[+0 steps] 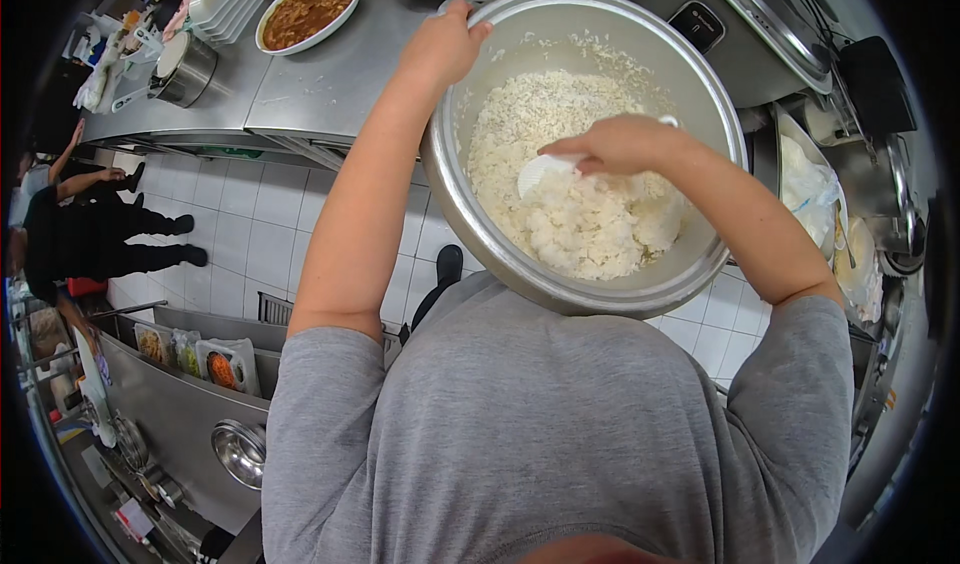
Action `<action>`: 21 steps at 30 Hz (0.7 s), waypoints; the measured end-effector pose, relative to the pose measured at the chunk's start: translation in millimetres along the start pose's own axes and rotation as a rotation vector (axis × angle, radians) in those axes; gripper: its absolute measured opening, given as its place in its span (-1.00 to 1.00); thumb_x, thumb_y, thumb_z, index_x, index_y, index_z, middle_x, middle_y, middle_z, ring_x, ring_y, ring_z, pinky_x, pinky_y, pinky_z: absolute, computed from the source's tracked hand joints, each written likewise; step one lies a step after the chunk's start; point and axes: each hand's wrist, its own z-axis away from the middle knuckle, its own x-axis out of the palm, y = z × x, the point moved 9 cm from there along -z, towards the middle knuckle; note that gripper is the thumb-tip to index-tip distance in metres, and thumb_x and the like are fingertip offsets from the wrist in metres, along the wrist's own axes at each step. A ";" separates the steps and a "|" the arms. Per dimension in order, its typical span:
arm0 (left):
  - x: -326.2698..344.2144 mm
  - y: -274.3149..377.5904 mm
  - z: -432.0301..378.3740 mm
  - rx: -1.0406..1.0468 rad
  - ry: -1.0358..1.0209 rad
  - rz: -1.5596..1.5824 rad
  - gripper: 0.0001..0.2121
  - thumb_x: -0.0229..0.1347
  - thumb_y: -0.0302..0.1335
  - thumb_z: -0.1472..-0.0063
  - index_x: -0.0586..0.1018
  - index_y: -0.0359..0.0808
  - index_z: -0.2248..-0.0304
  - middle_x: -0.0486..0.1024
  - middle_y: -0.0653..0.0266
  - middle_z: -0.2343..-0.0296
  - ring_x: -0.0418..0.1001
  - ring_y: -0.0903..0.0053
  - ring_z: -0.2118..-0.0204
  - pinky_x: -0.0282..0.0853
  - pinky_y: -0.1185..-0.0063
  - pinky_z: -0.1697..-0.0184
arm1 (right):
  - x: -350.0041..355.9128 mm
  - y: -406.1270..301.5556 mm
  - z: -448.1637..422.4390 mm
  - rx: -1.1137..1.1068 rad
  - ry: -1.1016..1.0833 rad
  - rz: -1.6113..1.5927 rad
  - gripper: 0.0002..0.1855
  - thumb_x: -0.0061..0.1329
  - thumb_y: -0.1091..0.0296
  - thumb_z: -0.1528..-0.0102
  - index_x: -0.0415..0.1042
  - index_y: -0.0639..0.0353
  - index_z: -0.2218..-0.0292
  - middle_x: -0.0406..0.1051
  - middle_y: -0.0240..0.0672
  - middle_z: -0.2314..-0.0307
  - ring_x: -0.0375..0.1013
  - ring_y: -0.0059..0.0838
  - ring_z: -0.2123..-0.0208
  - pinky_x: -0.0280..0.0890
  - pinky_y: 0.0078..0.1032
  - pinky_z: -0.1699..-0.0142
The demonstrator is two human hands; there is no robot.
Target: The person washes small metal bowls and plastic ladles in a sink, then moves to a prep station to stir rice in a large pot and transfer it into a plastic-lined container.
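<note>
A large round metal pot (716,106) is tilted towards me, its near side against the front of my grey shirt. White cooked rice (577,226) covers its bottom, with loose grains stuck to the far inner wall. My left hand (450,43) grips the pot at its far left rim. Inside the pot, my right hand (626,144) is closed around a white rice paddle (535,174). The paddle's dimpled blade is partly in the rice, and my fingers hide most of its handle.
Oval dishes of brown stew (309,13) and a steel pot (184,76) stand on the steel counter (315,91). A large appliance (750,46) adjoins the pot. Bagged food (806,181) lies right. People (82,226) stand left, near containers of cut vegetables (225,365).
</note>
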 end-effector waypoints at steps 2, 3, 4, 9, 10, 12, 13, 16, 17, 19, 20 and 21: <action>3.0 0.0 -1.9 -0.015 -0.007 -0.010 -0.61 -0.10 -0.23 -0.12 0.32 -0.33 0.14 0.42 -0.06 0.31 0.37 0.14 0.22 0.26 0.37 0.17 | -26.5 6.8 -9.3 -0.039 0.171 -0.050 -0.46 -0.20 0.25 -0.05 0.01 -0.40 -0.06 0.41 -0.25 0.46 0.41 -0.28 0.40 0.27 -0.38 0.28; 4.5 0.1 -2.0 -0.013 -0.014 -0.011 -0.61 -0.10 -0.23 -0.12 0.32 -0.33 0.14 0.42 -0.06 0.31 0.37 0.14 0.22 0.26 0.37 0.17 | -33.7 4.5 -18.1 -0.037 0.171 -0.057 -0.46 -0.20 0.25 -0.05 0.01 -0.40 -0.06 0.41 -0.25 0.46 0.41 -0.28 0.40 0.27 -0.38 0.28; 3.4 0.7 -2.2 -0.007 -0.013 0.006 -0.61 -0.10 -0.23 -0.12 0.32 -0.34 0.14 0.42 -0.06 0.31 0.37 0.14 0.22 0.26 0.37 0.17 | -46.8 12.6 -25.1 0.092 0.240 -0.098 -0.48 -0.24 0.26 -0.07 0.02 -0.37 -0.06 0.39 -0.32 0.36 0.40 -0.30 0.37 0.28 -0.40 0.25; 0.6 -0.2 -3.3 0.011 -0.006 0.037 -0.60 -0.09 -0.24 -0.11 0.32 -0.34 0.14 0.42 -0.07 0.32 0.37 0.13 0.22 0.26 0.38 0.17 | -25.6 -2.5 -18.9 0.160 0.226 -0.006 -0.54 -0.33 0.28 -0.12 0.04 -0.44 -0.04 0.41 -0.39 0.35 0.41 -0.36 0.38 0.31 -0.41 0.25; 1.4 0.1 -3.2 0.010 -0.011 0.036 -0.60 -0.09 -0.23 -0.11 0.32 -0.34 0.14 0.42 -0.07 0.32 0.37 0.13 0.22 0.26 0.38 0.17 | -20.1 -6.3 -8.6 0.144 0.203 -0.056 -0.54 -0.33 0.26 -0.12 0.04 -0.46 -0.04 0.41 -0.36 0.37 0.41 -0.35 0.38 0.31 -0.41 0.26; 2.0 1.4 -2.6 0.017 -0.017 0.036 -0.60 -0.09 -0.23 -0.11 0.32 -0.35 0.14 0.42 -0.08 0.32 0.37 0.12 0.22 0.26 0.38 0.17 | -11.8 -17.4 7.4 0.146 0.087 -0.067 -0.54 -0.33 0.26 -0.12 0.04 -0.46 -0.04 0.41 -0.36 0.37 0.41 -0.36 0.37 0.30 -0.41 0.25; 1.6 0.9 -1.7 0.011 -0.014 0.036 -0.60 -0.09 -0.23 -0.11 0.32 -0.35 0.14 0.42 -0.09 0.32 0.37 0.12 0.22 0.25 0.38 0.16 | -2.1 -21.3 12.4 0.140 -0.026 -0.076 -0.55 -0.33 0.25 -0.12 0.05 -0.46 -0.04 0.41 -0.35 0.38 0.40 -0.37 0.37 0.30 -0.42 0.24; 2.3 -2.6 -2.7 0.008 -0.007 0.028 -0.58 -0.11 -0.20 -0.12 0.31 -0.35 0.12 0.42 -0.09 0.32 0.37 0.13 0.22 0.25 0.41 0.16 | 0.8 -12.6 21.4 0.096 -0.089 -0.066 -0.54 -0.27 0.23 -0.09 0.08 -0.37 -0.04 0.38 -0.34 0.28 0.39 -0.35 0.26 0.26 -0.37 0.13; 1.6 -4.5 -3.0 0.006 -0.001 0.021 -0.55 -0.11 -0.17 -0.12 0.30 -0.34 0.11 0.42 -0.09 0.31 0.38 0.14 0.21 0.25 0.43 0.16 | -3.0 -6.2 21.8 0.072 -0.108 -0.067 -0.53 -0.24 0.22 -0.08 0.08 -0.34 -0.04 0.37 -0.33 0.24 0.37 -0.34 0.22 0.24 -0.35 0.09; 2.7 -1.8 -4.9 0.014 -0.007 0.024 -0.55 -0.11 -0.17 -0.12 0.30 -0.35 0.11 0.42 -0.09 0.31 0.38 0.15 0.21 0.25 0.43 0.16 | -22.9 40.8 21.7 0.137 0.096 -0.076 -0.54 -0.21 0.28 -0.05 0.14 -0.26 -0.01 0.37 -0.25 0.29 0.37 -0.28 0.23 0.24 -0.35 0.13; 3.7 -0.7 -4.9 0.012 -0.008 0.029 -0.55 -0.11 -0.17 -0.12 0.31 -0.35 0.11 0.42 -0.09 0.31 0.38 0.15 0.21 0.25 0.43 0.16 | -34.1 64.8 26.1 0.211 0.242 -0.007 -0.56 -0.21 0.33 -0.03 0.20 -0.26 0.02 0.42 -0.23 0.39 0.41 -0.27 0.31 0.28 -0.36 0.21; 5.2 1.3 -4.9 0.019 -0.015 0.032 -0.55 -0.11 -0.17 -0.12 0.31 -0.35 0.11 0.42 -0.09 0.31 0.38 0.15 0.21 0.25 0.43 0.16 | -28.4 85.4 30.3 0.349 0.132 0.160 -0.59 -0.20 0.37 0.00 0.27 -0.20 0.07 0.42 -0.24 0.40 0.42 -0.26 0.34 0.29 -0.36 0.24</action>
